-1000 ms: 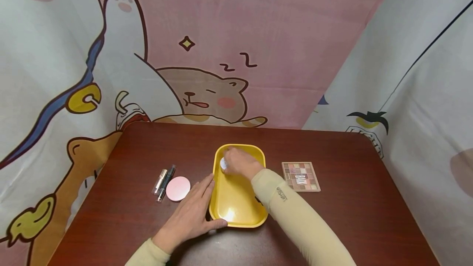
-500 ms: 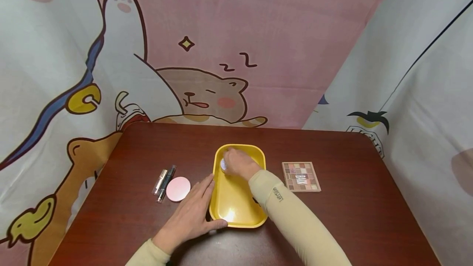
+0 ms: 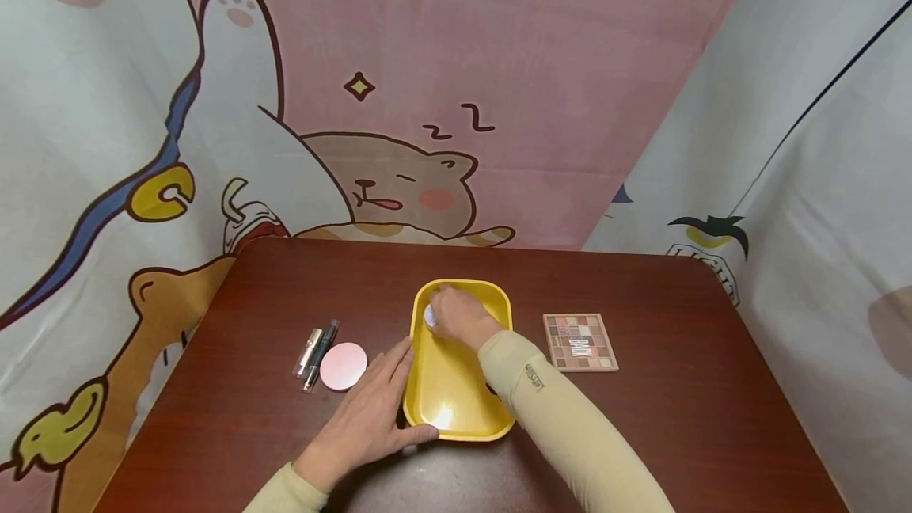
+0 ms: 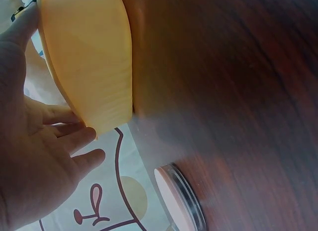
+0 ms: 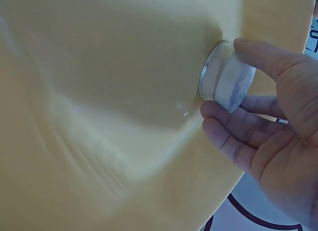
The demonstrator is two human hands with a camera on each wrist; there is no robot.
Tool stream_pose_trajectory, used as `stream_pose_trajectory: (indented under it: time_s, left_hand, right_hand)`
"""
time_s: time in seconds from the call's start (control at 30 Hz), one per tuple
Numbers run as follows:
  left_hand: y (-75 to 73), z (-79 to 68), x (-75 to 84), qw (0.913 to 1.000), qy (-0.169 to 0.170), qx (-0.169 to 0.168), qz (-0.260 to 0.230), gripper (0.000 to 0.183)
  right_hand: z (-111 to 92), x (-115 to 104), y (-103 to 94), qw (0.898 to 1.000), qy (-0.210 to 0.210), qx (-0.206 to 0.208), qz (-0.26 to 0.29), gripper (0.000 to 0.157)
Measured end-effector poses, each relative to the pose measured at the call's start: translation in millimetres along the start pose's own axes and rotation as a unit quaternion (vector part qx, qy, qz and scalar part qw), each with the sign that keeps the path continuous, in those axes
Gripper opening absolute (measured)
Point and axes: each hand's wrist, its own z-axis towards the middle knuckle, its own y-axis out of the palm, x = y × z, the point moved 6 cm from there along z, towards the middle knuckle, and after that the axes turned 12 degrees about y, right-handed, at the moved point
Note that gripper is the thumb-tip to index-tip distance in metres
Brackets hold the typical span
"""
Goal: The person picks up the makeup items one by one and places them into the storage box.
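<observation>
Inside the yellow tray (image 3: 456,386), near its far left corner, my right hand (image 3: 461,315) pinches a small round jar (image 5: 236,82) with a pale lid and a clear base. The right wrist view shows thumb and fingers on the lid's rim, the base against the tray floor. My left hand (image 3: 370,410) lies along the tray's left side, fingers extended to the rim and thumb at the near left corner. Just left of that hand is a pink round compact (image 3: 343,366); the left wrist view shows its clear lower edge (image 4: 189,191).
Left of the compact lie a dark slim tube (image 3: 322,351) and a paler tube (image 3: 308,351) side by side. An eyeshadow palette (image 3: 580,342) lies to the tray's right. All stand on a dark red wooden table (image 3: 684,418), with a printed cartoon curtain (image 3: 541,101) behind.
My right forearm has shifted slightly left and nearer the body, while that hand keeps its place on the jar in the tray. The left hand has not visibly moved.
</observation>
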Motion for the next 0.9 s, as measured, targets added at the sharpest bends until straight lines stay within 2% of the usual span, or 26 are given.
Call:
stream_pose_trajectory:
  time_s: [0.37, 0.63, 0.9]
  left_hand:
    - [0.7, 0.5, 0.1, 1.0, 0.0, 0.0, 0.002, 0.119]
    - [-0.1, 0.8, 1.0, 1.0, -0.002, 0.0, 0.001, 0.119]
    - [-1.0, 1.4, 1.7, 1.0, -0.004, -0.003, 0.001, 0.118]
  right_hand:
    - [1.7, 2.9, 0.7, 1.0, 0.018, -0.013, 0.019, 0.035]
    - [-2.8, 8.6, -5.7, 0.999, 0.028, -0.02, 0.042, 0.033]
    - [-8.9, 16.9, -15.0, 0.998, 0.013, -0.028, 0.059, 0.037]
